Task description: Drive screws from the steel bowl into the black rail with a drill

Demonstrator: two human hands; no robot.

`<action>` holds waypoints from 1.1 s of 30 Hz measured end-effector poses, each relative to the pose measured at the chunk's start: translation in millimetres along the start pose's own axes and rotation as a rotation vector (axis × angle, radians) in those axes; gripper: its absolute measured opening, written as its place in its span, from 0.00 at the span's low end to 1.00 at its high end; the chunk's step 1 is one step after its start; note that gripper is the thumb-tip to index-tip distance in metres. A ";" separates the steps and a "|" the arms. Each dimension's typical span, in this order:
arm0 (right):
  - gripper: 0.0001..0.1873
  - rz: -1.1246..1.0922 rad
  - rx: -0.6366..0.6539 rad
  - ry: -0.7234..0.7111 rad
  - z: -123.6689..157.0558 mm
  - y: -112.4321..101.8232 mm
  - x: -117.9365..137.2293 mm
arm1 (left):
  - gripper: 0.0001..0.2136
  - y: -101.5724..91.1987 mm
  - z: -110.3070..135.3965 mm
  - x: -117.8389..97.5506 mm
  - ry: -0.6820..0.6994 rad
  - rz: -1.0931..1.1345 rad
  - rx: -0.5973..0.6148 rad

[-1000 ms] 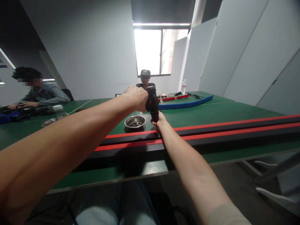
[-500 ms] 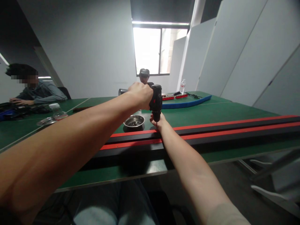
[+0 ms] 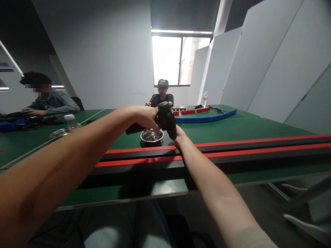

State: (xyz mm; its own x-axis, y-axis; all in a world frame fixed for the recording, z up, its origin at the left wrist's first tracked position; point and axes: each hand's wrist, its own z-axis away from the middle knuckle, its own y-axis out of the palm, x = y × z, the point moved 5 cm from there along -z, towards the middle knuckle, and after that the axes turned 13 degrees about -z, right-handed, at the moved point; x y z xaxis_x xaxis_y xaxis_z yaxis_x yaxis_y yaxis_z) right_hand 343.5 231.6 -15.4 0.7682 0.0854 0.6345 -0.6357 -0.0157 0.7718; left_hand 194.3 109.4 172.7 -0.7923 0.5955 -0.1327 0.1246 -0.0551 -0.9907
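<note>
My left hand [image 3: 148,116] is closed round the handle of a black cordless drill [image 3: 167,120]. The drill leans, its chuck pointing down and to the right towards the rear of two long black bars with red tops [image 3: 248,140]. Close by the chuck is my right hand [image 3: 180,134], at that rear bar; its fingers are hidden behind the drill and the wrist. The front bar [image 3: 139,161] runs parallel, nearer to me. A metal bowl [image 3: 162,136] holding small dark pieces, perhaps screws, stands just behind the bars, left of the drill's chuck.
On the green table [image 3: 261,125] lie a curved blue strip [image 3: 207,119] and several red pieces [image 3: 188,111]. A bottle [image 3: 205,99] stands behind them. Another person [image 3: 58,100] sits at the left near dark gear; a second person [image 3: 162,98] sits opposite. A plastic bottle [image 3: 72,122] stands at left.
The drill has gone from upright to leaning, its body tipped to the left, with my left hand lower. My view has shifted slightly, showing more of the person opposite.
</note>
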 end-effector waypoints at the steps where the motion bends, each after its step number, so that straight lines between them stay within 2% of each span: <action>1: 0.10 0.005 -0.023 0.010 0.3 -1.7 -3.4 | 0.09 8.3 9.4 10.4 -0.022 0.071 -0.005; 4: 0.09 0.157 -0.078 -0.032 4.8 -6.8 -10.4 | 0.07 40.1 44.5 43.8 -0.116 0.270 -0.078; 6: 0.07 0.396 -0.029 -0.118 9.6 -4.5 -12.6 | 0.12 63.8 73.1 69.5 -0.254 0.440 -0.119; 9: 0.06 0.821 0.042 -0.242 16.0 2.3 -17.1 | 0.15 97.6 117.7 107.7 -0.483 0.695 -0.084; 13: 0.05 1.196 0.084 -0.374 18.0 11.9 -24.5 | 0.16 121.8 161.0 152.9 -0.622 0.990 -0.212; 16: 0.07 1.375 0.117 -0.392 13.4 21.0 -32.1 | 0.15 133.5 177.5 177.0 -0.636 1.092 -0.316; 18: 0.09 1.466 0.093 -0.369 6.8 27.3 -36.1 | 0.14 138.3 182.8 185.0 -0.590 1.108 -0.357; 21: 0.15 1.544 -0.019 -0.329 -7.2 36.5 -38.5 | 0.14 144.0 188.7 189.0 -0.538 1.163 -0.393; 23: 0.19 1.512 -0.090 -0.323 -17.4 42.6 -40.2 | 0.13 147.5 192.8 189.4 -0.533 1.231 -0.406; 25: 0.20 1.451 -0.103 -0.326 -26.8 48.8 -45.7 | 0.12 149.7 196.2 188.9 -0.530 1.290 -0.412; 27: 0.18 1.420 -0.018 -0.282 -34.9 54.8 -58.4 | 0.12 150.3 198.0 188.0 -0.523 1.316 -0.407; 30: 0.14 1.417 0.200 -0.101 -41.8 59.1 -85.4 | 0.13 148.4 198.2 186.5 -0.523 1.294 -0.399; 33: 0.13 1.445 0.246 -0.038 -43.9 57.6 -98.1 | 0.13 145.9 197.9 184.7 -0.540 1.276 -0.395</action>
State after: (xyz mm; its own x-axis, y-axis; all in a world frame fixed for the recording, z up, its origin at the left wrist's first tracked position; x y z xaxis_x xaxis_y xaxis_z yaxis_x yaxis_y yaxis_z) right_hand 228.2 266.0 -35.1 -0.5078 -0.1777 0.8430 -0.8117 -0.2290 -0.5372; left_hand -52.1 52.7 -2.4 -0.1294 -0.0660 -0.9894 0.9913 -0.0341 -0.1274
